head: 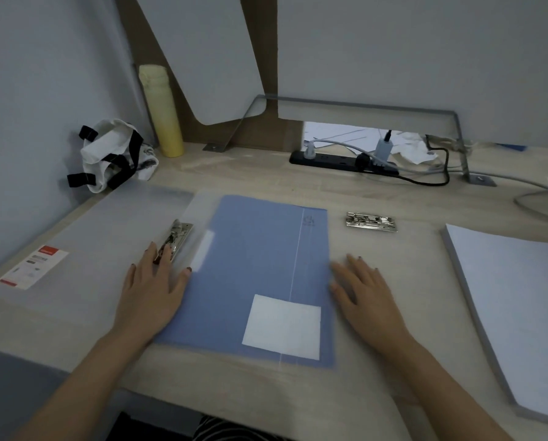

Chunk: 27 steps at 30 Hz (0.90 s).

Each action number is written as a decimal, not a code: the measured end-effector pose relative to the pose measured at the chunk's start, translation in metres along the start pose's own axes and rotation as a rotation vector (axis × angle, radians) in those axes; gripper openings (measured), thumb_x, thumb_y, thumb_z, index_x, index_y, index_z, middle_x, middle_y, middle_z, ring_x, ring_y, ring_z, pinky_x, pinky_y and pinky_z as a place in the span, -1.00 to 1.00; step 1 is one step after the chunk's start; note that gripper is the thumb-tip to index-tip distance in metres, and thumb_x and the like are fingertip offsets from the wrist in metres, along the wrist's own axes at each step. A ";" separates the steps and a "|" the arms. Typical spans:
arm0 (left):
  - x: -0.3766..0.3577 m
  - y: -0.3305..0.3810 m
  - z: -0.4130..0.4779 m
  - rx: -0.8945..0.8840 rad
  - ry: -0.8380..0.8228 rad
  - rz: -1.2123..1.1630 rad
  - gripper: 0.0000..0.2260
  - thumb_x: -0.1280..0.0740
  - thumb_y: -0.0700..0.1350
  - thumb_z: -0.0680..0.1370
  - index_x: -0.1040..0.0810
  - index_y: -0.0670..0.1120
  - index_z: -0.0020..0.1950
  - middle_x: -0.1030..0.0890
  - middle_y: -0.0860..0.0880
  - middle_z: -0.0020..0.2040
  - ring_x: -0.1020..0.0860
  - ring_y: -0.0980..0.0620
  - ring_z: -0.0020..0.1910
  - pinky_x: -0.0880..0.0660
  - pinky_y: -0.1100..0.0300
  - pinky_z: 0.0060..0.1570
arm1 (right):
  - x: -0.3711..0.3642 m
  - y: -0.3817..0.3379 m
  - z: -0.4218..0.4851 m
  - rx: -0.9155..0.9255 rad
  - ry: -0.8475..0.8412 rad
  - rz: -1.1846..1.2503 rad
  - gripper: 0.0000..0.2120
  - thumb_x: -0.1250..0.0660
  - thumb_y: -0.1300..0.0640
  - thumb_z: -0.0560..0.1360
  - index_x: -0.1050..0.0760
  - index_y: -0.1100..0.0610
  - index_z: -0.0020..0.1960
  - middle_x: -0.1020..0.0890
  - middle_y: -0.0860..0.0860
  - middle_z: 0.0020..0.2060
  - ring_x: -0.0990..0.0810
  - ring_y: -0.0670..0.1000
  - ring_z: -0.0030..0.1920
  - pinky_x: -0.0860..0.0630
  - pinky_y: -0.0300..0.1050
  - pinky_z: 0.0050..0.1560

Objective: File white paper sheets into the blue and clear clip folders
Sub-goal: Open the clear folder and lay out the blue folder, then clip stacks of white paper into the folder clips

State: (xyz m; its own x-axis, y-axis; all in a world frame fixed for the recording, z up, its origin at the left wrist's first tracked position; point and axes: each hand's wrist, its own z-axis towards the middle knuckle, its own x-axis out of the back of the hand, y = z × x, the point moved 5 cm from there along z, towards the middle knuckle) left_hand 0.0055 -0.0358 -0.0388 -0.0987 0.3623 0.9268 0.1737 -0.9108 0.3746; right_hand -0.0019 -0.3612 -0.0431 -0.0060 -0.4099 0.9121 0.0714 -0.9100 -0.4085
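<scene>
Lying closed, the blue folder (253, 265) bears a white label (282, 326); left grip (152, 288) and right grip (365, 291) flat, empty

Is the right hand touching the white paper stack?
Apart. The head view shows the right hand lying flat just right of the blue folder, with a wide gap plainly visible between it and the white paper stack.

The left hand (152, 288) and right hand (365, 291) wear dark nail polish, the forearms are bare, and a black-and-white striped garment (231, 429) shows below the tabletop (266, 393)'s near edge.
</scene>
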 end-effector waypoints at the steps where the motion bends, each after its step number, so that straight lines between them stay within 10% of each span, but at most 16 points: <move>1: 0.000 0.000 0.001 -0.002 -0.002 0.000 -0.43 -0.02 0.13 0.60 0.04 -0.02 0.55 0.09 -0.06 0.57 0.06 -0.02 0.55 0.17 0.07 0.52 | 0.004 0.012 -0.001 -0.057 0.006 -0.039 -0.51 0.05 -0.13 0.57 -0.14 -0.07 0.48 -0.06 0.01 0.53 0.06 -0.01 0.54 0.18 -0.08 0.48; 27: 0.009 0.013 0.003 0.005 -0.028 -0.033 -0.45 -0.08 0.05 0.61 0.02 -0.03 0.55 0.15 -0.07 0.57 0.09 -0.07 0.54 0.16 0.05 0.51 | 0.009 0.031 -0.008 -0.188 0.012 -0.101 -0.51 0.09 -0.09 0.60 0.01 -0.09 0.52 0.03 0.00 0.55 0.14 0.02 0.54 0.22 0.05 0.50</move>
State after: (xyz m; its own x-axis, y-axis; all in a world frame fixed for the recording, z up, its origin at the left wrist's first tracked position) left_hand 0.0100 -0.0433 -0.0252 -0.0767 0.3977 0.9143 0.1760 -0.8972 0.4050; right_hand -0.0076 -0.3938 -0.0477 -0.0159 -0.3160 0.9486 -0.1180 -0.9415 -0.3156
